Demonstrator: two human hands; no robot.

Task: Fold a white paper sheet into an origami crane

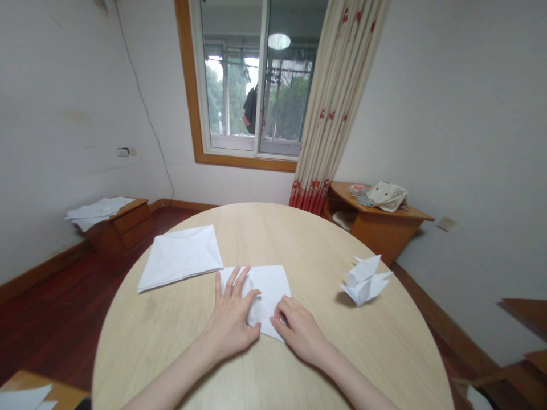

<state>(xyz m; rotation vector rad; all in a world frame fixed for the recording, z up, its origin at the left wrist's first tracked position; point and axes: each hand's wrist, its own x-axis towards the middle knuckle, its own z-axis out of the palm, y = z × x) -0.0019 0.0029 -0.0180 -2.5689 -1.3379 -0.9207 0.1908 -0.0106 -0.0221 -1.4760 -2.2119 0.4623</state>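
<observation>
Left hand splayed, right hand curled, grip unclear, on white paper: likely light, easily creased; hold edges

Light soft, moderately bright, greyish. Pale daylight in the window; a round white glare sits on its right pane. Table evenly lit; faint, blurred shadow beside the folded paper shape. Floor dim at left. My left hand and right hand read clearly enough; fine paper detail pale. Wide lens leans the walls, stretches and softens the outer edges.
</observation>
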